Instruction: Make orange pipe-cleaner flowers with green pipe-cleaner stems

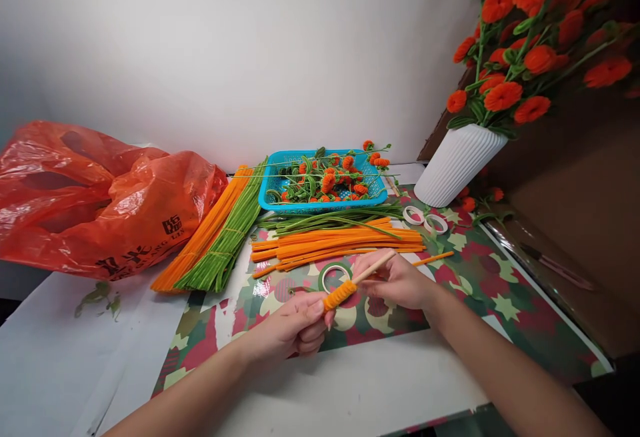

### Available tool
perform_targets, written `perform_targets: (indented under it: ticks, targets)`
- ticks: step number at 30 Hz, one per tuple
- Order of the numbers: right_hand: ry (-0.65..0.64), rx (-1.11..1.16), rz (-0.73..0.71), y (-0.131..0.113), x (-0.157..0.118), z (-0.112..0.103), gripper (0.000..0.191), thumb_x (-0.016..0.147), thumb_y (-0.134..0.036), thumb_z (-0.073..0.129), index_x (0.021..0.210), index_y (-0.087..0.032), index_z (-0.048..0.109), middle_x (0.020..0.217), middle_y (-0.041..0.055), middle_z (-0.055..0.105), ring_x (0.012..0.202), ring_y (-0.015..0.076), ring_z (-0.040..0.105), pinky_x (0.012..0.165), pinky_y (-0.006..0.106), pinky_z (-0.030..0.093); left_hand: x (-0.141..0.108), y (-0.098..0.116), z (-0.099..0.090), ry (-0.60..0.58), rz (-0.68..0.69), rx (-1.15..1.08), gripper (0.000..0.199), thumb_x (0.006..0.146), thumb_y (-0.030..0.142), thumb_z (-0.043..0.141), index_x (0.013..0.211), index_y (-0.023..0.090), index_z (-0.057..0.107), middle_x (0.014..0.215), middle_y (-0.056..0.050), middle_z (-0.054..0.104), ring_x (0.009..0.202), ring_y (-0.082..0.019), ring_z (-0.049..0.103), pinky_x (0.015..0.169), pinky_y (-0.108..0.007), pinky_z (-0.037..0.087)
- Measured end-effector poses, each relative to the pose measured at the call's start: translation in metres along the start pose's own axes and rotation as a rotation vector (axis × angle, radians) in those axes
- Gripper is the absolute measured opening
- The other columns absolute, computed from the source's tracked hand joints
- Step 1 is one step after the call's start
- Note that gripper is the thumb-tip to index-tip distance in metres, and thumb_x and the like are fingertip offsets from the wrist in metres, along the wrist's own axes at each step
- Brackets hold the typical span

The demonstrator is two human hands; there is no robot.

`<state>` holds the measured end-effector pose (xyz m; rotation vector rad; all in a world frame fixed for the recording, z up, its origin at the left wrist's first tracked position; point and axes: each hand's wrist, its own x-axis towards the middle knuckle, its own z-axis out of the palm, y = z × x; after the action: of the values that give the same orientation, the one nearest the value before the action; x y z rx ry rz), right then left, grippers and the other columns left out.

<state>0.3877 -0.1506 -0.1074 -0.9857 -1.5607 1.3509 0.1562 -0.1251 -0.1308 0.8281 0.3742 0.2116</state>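
Above the front part of the patterned mat, a thin wooden stick point(376, 265) slants up to the right, with an orange pipe cleaner coil point(341, 295) wound around its lower end. My left hand point(301, 322) pinches the lower end of the coil between thumb and fingers. Around the stick, just above the coil, the fingers of my right hand point(393, 280) are closed. An orange strand point(434, 258) sticks out to the right behind my right hand. Beyond the coil, a green-edged tape roll point(323, 278) lies on the mat, partly hidden.
Orange pipe cleaners point(330, 248) and green ones point(325, 222) lie before a blue basket point(320, 208) of small flowers. Tied bundles point(220, 250) and a red bag point(150, 204) are left. White tape rolls point(436, 224), a white vase point(457, 164) and a craft knife point(555, 267) are right.
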Motion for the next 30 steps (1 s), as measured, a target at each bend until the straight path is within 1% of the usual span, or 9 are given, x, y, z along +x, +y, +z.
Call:
perform_targets:
  ticks: [2,5,12,14,16,19,21,27,30]
  targets:
    - [-0.044,0.022,0.031,-0.001,0.0,-0.001,0.022,0.08,-0.035,0.07,0.092,-0.017,0.074,0.077,0.0034,0.064,0.068,0.0131,0.059,0.06,0.023,0.048,-0.002,0.002,-0.002,-0.007,-0.001,0.047,0.034,0.086,0.049,0.058,0.078,0.017,0.051,0.047,0.012,0.022,0.04,-0.005,0.011,0.04,-0.022,0.011]
    - [-0.094,-0.002,-0.003,-0.007,-0.001,0.0,0.028,0.082,-0.035,0.069,0.104,-0.017,0.073,0.082,0.0054,0.067,0.071,0.0139,0.059,0.06,0.022,0.048,-0.004,0.004,-0.005,-0.007,-0.014,0.118,0.035,0.087,0.05,0.056,0.079,0.016,0.052,0.048,0.012,0.023,0.041,-0.006,0.013,0.041,-0.022,0.011]
    - [-0.1,-0.086,-0.111,-0.013,-0.003,0.001,0.025,0.081,-0.033,0.068,0.097,-0.014,0.075,0.074,0.0061,0.067,0.062,0.0122,0.056,0.051,0.019,0.044,-0.005,0.004,-0.001,0.03,0.0,0.167,0.038,0.086,0.054,0.054,0.08,0.016,0.053,0.048,0.012,0.022,0.042,-0.006,0.012,0.04,-0.023,0.01]
    - [-0.079,-0.063,-0.065,-0.01,-0.004,0.003,0.028,0.079,-0.035,0.07,0.096,-0.014,0.075,0.073,0.0056,0.066,0.056,0.0108,0.055,0.047,0.019,0.044,-0.005,0.004,0.001,0.058,-0.001,0.187,0.038,0.087,0.053,0.054,0.081,0.016,0.053,0.049,0.011,0.022,0.043,-0.006,0.012,0.041,-0.023,0.01]
    - [-0.023,-0.03,0.044,-0.008,-0.005,0.005,0.029,0.078,-0.039,0.071,0.094,-0.015,0.076,0.072,0.0045,0.065,0.048,0.0087,0.053,0.04,0.018,0.043,-0.004,0.003,0.0,0.073,-0.007,0.205,0.038,0.087,0.053,0.053,0.081,0.016,0.053,0.05,0.011,0.023,0.044,-0.006,0.011,0.041,-0.023,0.01]
    - [0.037,-0.021,0.143,-0.007,-0.007,0.008,0.027,0.078,-0.04,0.071,0.092,-0.017,0.076,0.072,0.0041,0.065,0.042,0.0074,0.051,0.034,0.017,0.041,-0.004,0.002,-0.002,0.066,-0.009,0.196,0.038,0.088,0.053,0.053,0.082,0.016,0.052,0.05,0.011,0.023,0.043,-0.006,0.012,0.042,-0.023,0.011]
    - [0.037,-0.07,0.086,-0.009,-0.007,0.009,0.023,0.078,-0.036,0.072,0.09,-0.017,0.076,0.073,0.0046,0.066,0.044,0.0079,0.052,0.037,0.018,0.042,-0.003,0.001,-0.004,0.055,-0.01,0.166,0.036,0.088,0.052,0.054,0.081,0.016,0.052,0.049,0.011,0.023,0.042,-0.006,0.012,0.041,-0.023,0.011]
    - [0.066,-0.227,-0.283,-0.014,-0.005,0.016,0.011,0.082,-0.028,0.069,0.084,-0.017,0.073,0.071,0.0051,0.069,0.06,0.0133,0.058,0.055,0.024,0.046,-0.004,0.005,-0.007,0.023,-0.06,0.044,0.034,0.084,0.048,0.06,0.077,0.015,0.055,0.045,0.012,0.021,0.039,-0.006,0.012,0.04,-0.022,0.01]
    - [0.047,-0.232,-0.344,-0.014,-0.004,0.015,0.011,0.083,-0.027,0.068,0.087,-0.017,0.072,0.07,0.005,0.07,0.062,0.0143,0.059,0.059,0.025,0.045,-0.006,0.009,-0.008,0.01,-0.107,0.031,0.033,0.085,0.046,0.06,0.077,0.014,0.056,0.046,0.012,0.022,0.04,-0.006,0.012,0.041,-0.022,0.011]
